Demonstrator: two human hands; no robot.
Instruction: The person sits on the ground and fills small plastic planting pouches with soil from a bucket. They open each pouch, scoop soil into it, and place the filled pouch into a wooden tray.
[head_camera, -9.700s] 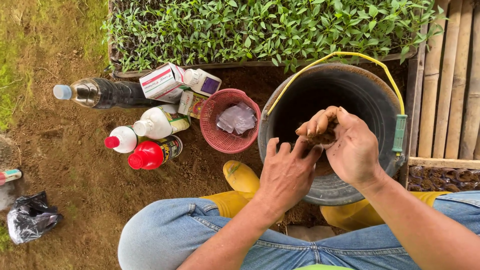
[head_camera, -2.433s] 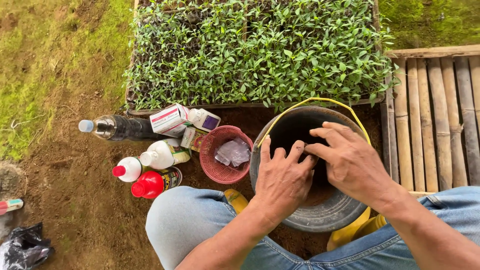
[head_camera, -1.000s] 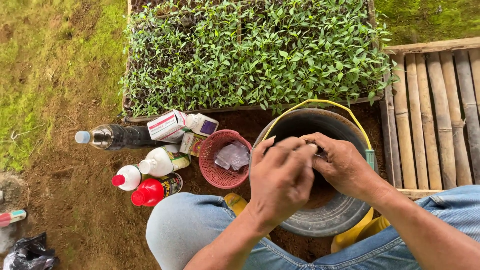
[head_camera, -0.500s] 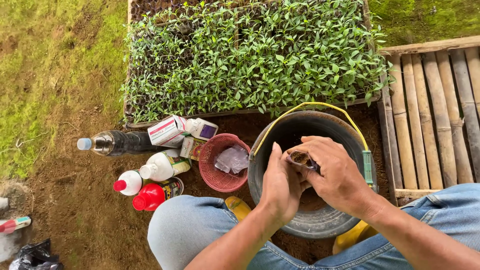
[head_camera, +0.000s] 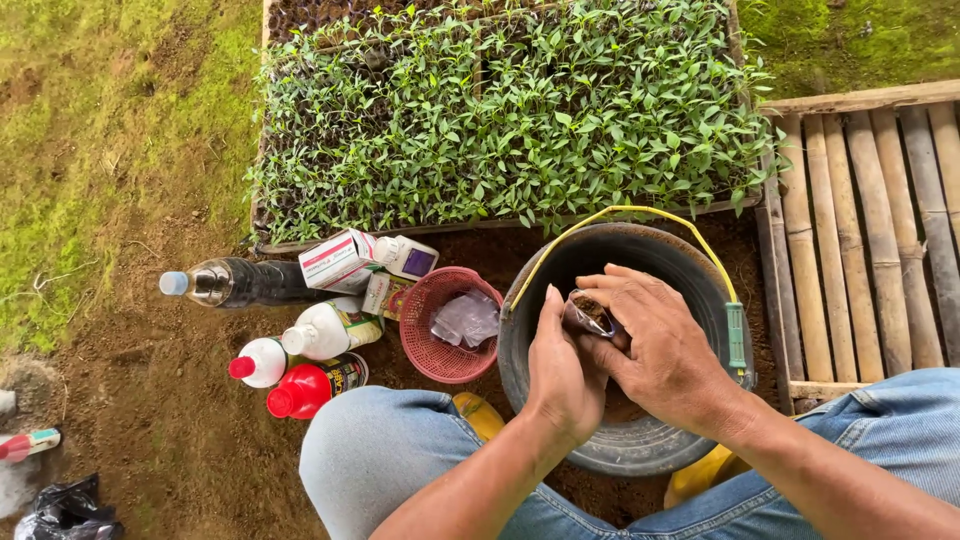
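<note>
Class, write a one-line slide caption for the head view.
Both hands, left and right, hold a small soil-filled bag over a black bucket beside seedling trays.

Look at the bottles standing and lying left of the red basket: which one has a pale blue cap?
The clear bottle of dark liquid, lying on its side on the soil. The two red-capped bottles and the white-capped bottle sit nearer the knee.

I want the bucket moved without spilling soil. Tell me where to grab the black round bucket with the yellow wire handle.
Probably by the green grip sleeve on the black round bucket, coming from its right side. The yellow wire handle lies folded back along the far rim, and both hands fill the open top.
</note>
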